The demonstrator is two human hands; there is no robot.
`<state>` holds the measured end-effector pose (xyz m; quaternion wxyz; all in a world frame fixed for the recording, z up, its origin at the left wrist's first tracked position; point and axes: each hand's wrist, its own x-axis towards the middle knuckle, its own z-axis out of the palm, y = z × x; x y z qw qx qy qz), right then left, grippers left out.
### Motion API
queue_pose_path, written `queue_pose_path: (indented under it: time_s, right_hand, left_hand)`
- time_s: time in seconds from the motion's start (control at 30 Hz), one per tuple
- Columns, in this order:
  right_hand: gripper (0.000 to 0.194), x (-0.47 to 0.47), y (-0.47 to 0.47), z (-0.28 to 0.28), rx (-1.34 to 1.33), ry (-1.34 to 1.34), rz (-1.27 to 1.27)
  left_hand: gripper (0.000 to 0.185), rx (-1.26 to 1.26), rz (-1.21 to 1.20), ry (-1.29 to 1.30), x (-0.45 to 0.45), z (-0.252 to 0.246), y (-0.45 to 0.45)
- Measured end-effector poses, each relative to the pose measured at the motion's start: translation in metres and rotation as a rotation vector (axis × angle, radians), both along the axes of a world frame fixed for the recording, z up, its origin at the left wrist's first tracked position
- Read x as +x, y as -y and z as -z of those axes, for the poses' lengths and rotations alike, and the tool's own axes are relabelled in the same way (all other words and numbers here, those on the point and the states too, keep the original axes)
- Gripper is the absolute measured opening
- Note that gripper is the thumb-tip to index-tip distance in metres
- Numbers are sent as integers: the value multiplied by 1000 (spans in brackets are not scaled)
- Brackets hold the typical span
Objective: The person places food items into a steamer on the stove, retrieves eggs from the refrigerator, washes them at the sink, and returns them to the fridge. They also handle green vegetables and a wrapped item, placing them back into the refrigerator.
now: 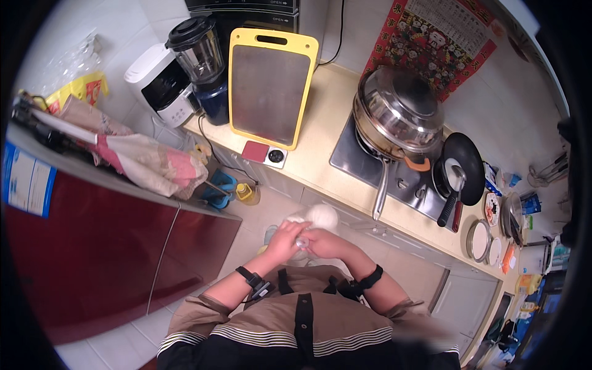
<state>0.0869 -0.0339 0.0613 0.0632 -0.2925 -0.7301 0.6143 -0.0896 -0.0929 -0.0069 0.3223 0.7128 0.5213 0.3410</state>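
My left hand point(284, 241) and my right hand point(325, 243) meet in front of my body, with fingers curled close together. Between them they hold a small clear round object point(302, 243), mostly covered by the fingers; its kind cannot be made out. Just beyond the hands is a rounded white thing point(323, 216), blurred, with something pale and translucent beside it. My hands and forearms partly hide what lies underneath.
A lidded steel pan point(400, 111) sits on the gas hob point(344, 155), its handle point(381, 189) jutting over the counter's front edge. A yellow-rimmed cutting board point(270, 92) stands upright near a blender point(199, 55). On the left is a dark red refrigerator point(101, 259); an oil bottle point(247, 193) stands on the floor.
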Motion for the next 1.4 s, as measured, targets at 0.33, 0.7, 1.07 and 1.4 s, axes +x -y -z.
queue_pose_path:
  time_s: [0.33,0.7,1.07,1.4]
  right_hand:
    - [35,-1,13,-96,-51,-332,251]
    - [42,-49,58,-115,74,-444,158]
    - [55,-66,97,-125,870,61,-203]
    - [20,-39,143,-108,226,-74,-229]
  left_hand:
    - [15,-65,-467,733,41,-68,41]
    - [34,-251,-286,248,6,-113,104]
    - [26,-604,-161,400,-72,-128,130]
    - [18,-653,40,567,-99,-166,150]
